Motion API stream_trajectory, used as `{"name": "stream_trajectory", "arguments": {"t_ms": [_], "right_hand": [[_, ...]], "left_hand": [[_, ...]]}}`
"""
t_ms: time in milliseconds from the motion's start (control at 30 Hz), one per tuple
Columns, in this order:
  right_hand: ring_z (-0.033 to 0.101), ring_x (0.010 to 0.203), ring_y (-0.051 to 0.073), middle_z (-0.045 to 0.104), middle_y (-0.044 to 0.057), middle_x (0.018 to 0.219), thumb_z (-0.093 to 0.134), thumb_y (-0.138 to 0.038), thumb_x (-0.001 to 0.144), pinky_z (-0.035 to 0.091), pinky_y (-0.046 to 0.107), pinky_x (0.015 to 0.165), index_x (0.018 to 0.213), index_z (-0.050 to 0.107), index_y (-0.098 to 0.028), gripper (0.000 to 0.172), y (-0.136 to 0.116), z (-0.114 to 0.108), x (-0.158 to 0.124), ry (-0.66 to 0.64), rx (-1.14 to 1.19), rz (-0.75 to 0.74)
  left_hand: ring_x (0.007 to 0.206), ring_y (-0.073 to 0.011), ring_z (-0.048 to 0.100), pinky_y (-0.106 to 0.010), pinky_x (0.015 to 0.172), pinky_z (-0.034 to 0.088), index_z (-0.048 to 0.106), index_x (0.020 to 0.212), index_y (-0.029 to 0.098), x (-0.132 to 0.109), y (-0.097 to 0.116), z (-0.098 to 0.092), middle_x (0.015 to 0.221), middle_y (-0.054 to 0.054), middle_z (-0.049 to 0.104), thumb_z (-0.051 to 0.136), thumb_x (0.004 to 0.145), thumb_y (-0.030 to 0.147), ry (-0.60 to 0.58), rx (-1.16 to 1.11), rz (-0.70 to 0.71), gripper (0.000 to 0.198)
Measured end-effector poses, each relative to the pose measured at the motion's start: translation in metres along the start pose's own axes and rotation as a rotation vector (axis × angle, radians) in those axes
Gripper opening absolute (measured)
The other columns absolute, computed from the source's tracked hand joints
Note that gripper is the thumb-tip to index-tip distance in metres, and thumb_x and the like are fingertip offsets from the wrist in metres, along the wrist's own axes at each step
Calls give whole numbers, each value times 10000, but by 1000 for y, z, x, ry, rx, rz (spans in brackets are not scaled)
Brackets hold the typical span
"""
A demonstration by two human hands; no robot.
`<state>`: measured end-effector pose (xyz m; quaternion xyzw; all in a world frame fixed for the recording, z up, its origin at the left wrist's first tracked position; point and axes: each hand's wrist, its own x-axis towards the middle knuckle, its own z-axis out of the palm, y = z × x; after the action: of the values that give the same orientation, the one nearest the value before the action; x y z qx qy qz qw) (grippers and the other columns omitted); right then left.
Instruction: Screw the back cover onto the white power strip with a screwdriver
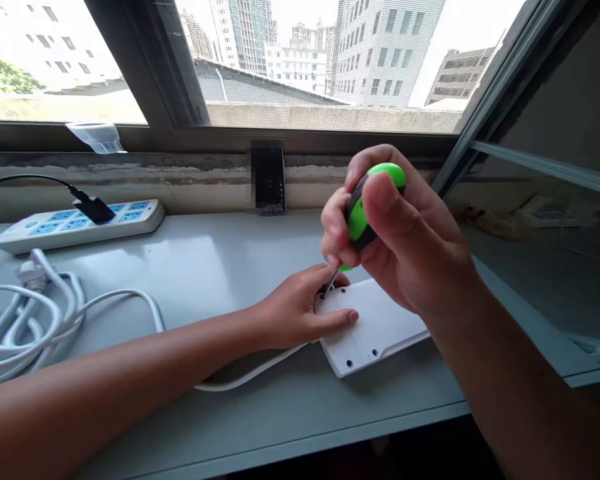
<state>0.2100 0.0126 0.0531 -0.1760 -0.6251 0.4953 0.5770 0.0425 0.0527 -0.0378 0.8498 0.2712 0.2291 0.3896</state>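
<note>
A white power strip (pixel 363 330) lies face down on the table, with dark screw holes showing near its left end. My left hand (pixel 307 308) grips that end, its thumb flat on top and its fingers over the far edge. In my right hand (pixel 405 233) is a screwdriver (pixel 359 217) with a green and black handle, the thumb resting near the handle's top. Its metal shaft slants down to a screw hole at the strip's far left corner. My right hand covers part of the strip, and the tip inside the hole is hidden.
Another power strip (pixel 130 217), with blue sockets and a black plug (pixel 95 208), stands at the back left. A coiled white cable (pixel 55 320) lies at the left. A phone (pixel 269 179) leans against the wall below the window. The table's front edge (pixel 290 448) runs close by.
</note>
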Motion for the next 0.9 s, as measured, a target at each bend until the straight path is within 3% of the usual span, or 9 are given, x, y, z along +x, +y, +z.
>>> {"name": "stream_trajectory", "arguments": {"t_ms": [67, 167, 300, 400, 567, 733, 900], "right_hand": [[494, 652, 125, 566, -7, 795, 540, -488, 1085, 477, 298, 642, 1099, 625, -233, 269, 0, -2, 0, -32, 20, 22], [523, 747, 152, 587, 38, 893, 433, -538, 1106, 527, 335, 752, 1267, 685, -219, 437, 1, -5, 1, -45, 20, 42], [657, 853, 145, 665, 40, 1008, 597, -523, 1050, 607, 318, 832, 1107, 695, -215, 328, 3, -5, 2, -11, -3, -1], [701, 832, 135, 710, 28, 1009, 671, -520, 1011, 637, 310, 810, 1020, 663, -219, 301, 5, -2, 3, 45, -52, -40], [671, 723, 105, 679, 8, 922, 752, -449, 971, 599, 269, 690, 998, 651, -205, 265, 9, 0, 3, 99, -6, -97], [579, 724, 119, 624, 21, 898, 647, -522, 1026, 584, 295, 721, 1229, 688, -229, 359, 7, -6, 3, 8, -5, -9], [620, 730, 116, 630, 17, 894, 709, -538, 979, 614, 281, 691, 1017, 683, -217, 324, 7, 0, 5, 115, -122, -92]], "left_hand": [[965, -257, 660, -387, 864, 521, 685, 1193, 203, 0, -1, 0, 1099, -67, 733, 732, 918, 523, 2, -2, -3, 424], [956, -255, 669, -389, 857, 532, 670, 1201, 206, -1, -2, 1, 1104, -66, 734, 730, 906, 526, 6, -9, -22, 439], [976, -263, 681, -396, 871, 543, 668, 1190, 215, 0, -2, 1, 1111, -67, 739, 729, 895, 536, 11, -7, -27, 440], [979, -268, 682, -402, 870, 547, 673, 1188, 215, 0, -1, 0, 1108, -70, 743, 728, 899, 541, 7, -7, -23, 439], [997, -272, 683, -412, 886, 549, 673, 1189, 212, 0, -1, 0, 1130, -74, 745, 730, 898, 539, 14, -15, -15, 442], [972, -260, 677, -401, 870, 542, 666, 1206, 209, 0, -1, 1, 1105, -66, 736, 733, 893, 548, 9, 3, -31, 467], [967, -258, 672, -394, 867, 543, 683, 1186, 208, 1, -1, 1, 1113, -65, 735, 728, 899, 530, 5, -14, -14, 433]]}}
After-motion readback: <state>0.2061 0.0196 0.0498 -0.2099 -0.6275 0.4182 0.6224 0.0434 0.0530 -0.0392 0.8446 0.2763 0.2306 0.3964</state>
